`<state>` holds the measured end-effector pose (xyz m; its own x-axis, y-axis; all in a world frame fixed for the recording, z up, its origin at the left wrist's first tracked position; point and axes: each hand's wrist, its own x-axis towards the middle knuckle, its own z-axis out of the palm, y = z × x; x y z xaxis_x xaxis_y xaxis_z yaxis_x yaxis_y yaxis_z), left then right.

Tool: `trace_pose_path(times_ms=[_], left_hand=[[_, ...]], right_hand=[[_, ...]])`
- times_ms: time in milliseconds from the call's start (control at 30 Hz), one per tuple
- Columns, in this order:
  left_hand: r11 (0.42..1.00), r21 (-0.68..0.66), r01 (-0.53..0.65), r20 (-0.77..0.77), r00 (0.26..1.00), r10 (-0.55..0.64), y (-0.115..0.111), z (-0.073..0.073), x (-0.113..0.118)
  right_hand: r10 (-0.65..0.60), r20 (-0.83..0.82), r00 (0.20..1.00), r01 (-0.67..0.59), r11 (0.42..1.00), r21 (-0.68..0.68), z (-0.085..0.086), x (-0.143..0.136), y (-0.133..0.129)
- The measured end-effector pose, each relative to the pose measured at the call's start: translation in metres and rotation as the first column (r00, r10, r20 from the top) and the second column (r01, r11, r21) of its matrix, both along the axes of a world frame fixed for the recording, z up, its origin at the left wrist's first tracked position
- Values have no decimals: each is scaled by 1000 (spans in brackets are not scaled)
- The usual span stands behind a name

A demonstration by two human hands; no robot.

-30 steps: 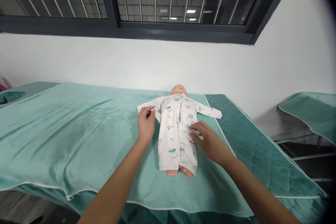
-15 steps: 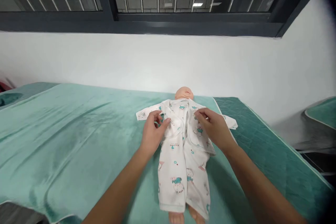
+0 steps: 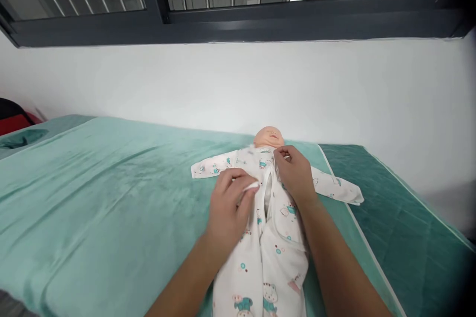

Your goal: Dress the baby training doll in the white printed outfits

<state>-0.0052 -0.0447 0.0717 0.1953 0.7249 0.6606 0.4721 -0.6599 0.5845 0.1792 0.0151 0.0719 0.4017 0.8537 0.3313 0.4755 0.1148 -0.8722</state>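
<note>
A baby doll [image 3: 268, 136] lies on its back, dressed in a white printed jacket [image 3: 290, 215] and matching trousers [image 3: 242, 270]. Its sleeves spread out to both sides. My left hand [image 3: 229, 203] is closed over the doll's chest, pinching a white fabric edge of the jacket between thumb and fingers. Higher up near the neck, my right hand [image 3: 297, 173] has its fingers pinched at the other front edge of the jacket. Between the hands the jacket front parts in a narrow gap. The doll's feet are out of the frame.
The doll lies on a light green sheet [image 3: 111, 198] with a white border, over a darker green quilted cover [image 3: 390, 218]. A white wall [image 3: 167, 84] stands behind, below a dark window frame [image 3: 260, 25]. A red and black item [image 3: 15, 118] sits at the far left.
My left hand has moved down and inward and now pinches the fabric edge. My right hand has moved up towards the collar. The view has come closer, and the feet have left the frame.
</note>
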Motion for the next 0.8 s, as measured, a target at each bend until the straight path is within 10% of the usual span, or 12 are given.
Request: trace_pose_path(times_ms=[233,433,600,800], left_hand=[[943,-10,331,-121,936,-330,-11,1,5],[977,-184,103,195,978,-67,9,18,1],[944,-327,-34,16,999,42,77,41,22],[899,-436,-37,-206,977,-59,128,36,52]], right_hand=[[122,-41,992,-122,993,1,1,9,4],[66,24,998,-67,995,68,1,16,5],[24,135,991,-43,989,139,-1,17,9],[34,169,985,-49,995,89,-2,18,12]])
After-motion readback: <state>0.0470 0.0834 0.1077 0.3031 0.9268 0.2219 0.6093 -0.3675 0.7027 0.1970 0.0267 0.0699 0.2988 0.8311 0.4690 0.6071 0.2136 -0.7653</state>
